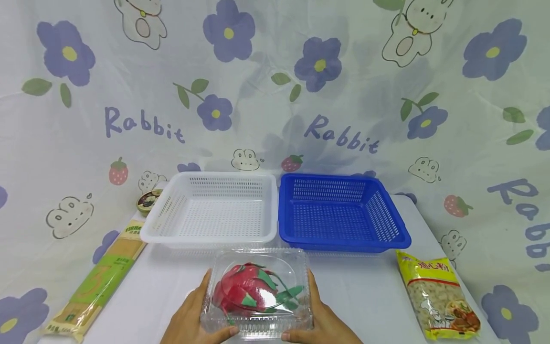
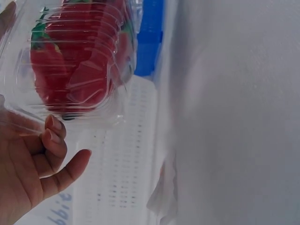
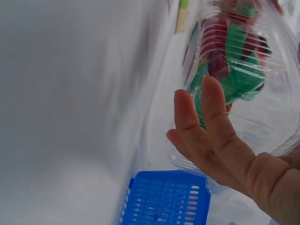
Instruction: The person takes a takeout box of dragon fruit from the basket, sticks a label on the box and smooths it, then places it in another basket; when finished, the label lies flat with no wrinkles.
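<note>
while hands (image 1: 189,313) (image 1: 326,317) hold the box (image 1: 290,265), fruit (image 1: 247,287) lies inside.

Fruit (image 1: 249,289) in container (image 1: 258,328) before two baskets (image 1: 227,217), noodle packet (image 1: 100,282) left, pasta bag (image 1: 438,296) right.

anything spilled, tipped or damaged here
Nothing stands out: the clear plastic box around the red-and-green dragon fruit looks intact, the rectangular white plastic basket and rectangular blue plastic basket sit upright, and no spill shows.

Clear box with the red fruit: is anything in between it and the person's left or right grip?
Nothing visible is: the left grip and right grip hold the clear box directly, one at each side.
</note>
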A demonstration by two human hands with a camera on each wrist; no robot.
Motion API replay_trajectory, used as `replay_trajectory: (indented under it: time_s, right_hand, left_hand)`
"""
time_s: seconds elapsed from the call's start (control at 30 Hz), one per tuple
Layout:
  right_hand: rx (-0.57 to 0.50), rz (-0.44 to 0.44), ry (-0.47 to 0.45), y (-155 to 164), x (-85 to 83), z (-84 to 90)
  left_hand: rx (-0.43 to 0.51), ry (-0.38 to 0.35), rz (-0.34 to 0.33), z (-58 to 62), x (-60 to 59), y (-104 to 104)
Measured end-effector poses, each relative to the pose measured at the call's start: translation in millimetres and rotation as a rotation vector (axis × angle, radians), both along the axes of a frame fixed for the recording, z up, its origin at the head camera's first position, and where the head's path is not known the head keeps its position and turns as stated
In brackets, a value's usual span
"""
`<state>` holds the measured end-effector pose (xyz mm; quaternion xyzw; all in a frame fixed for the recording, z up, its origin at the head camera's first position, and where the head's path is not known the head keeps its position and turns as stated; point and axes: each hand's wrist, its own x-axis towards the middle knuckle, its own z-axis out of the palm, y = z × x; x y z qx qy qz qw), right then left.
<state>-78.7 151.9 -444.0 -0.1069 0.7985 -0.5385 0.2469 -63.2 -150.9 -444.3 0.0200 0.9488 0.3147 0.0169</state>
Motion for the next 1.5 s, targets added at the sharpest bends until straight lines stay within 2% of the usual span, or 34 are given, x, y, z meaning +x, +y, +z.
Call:
replay_trajectory:
  time_s: [0.2, 0.43, 0.6, 1.03, 1.33, 1.5]
  right_hand:
    - [0.011, 0.007, -0.004, 1, -4.1, -3.9]
    - [0.046, -0.008, -0.004, 2, -7.5, -5.0]
    - [0.07, -0.027, -0.027, 3, -10.5, -7.0]
    - [0.012, 0.01, 0.019, 6, -15.1, -11.4]
    - [0.045, 0.003, 0.018, 7, -16.9, -11.5]
    - [0.061, -0.005, 0.014, 9, -17.7, -13.7]
  left_hand:
    - [0.004, -0.074, 0.005, -3.5, -4.9, -1]
    - [-0.008, -0.069, 0.001, -5.6, -10.1, 2]
    - [-0.016, -0.094, -0.002, -8.0, -13.6, 3]
    - [-0.026, -0.114, 0.006, -11.3, -19.7, 6]
    - [-0.035, -0.092, 0.001, -13.2, -21.9, 9]
    - [-0.039, -0.111, -0.006, -14.0, -24.0, 11]
